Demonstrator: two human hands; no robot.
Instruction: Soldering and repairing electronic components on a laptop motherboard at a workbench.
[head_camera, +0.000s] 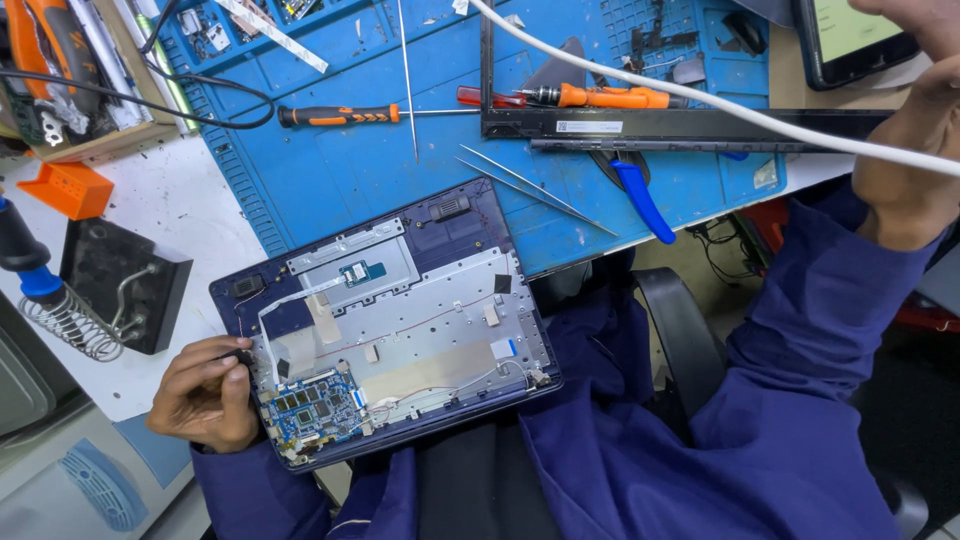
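Note:
An opened dark blue laptop base (455, 255) rests half on the bench edge and half on my lap, showing a silver metal plate (420, 335) and a small blue circuit board (315, 408). My left hand (205, 392) is at its left edge, fingertips pinched on a small black part beside the board. My right hand (915, 150) is raised at the far right, fist closed by a thick white cable (700, 95) that crosses the view; whether it grips the cable is unclear.
On the blue work mat (300, 180) lie orange-handled screwdrivers (340, 115), metal tweezers (535, 185), blue-handled pliers (640, 200) and a black screen bezel (680, 125). A soldering iron stand (110, 290) sits left. A tablet (850, 40) lies top right.

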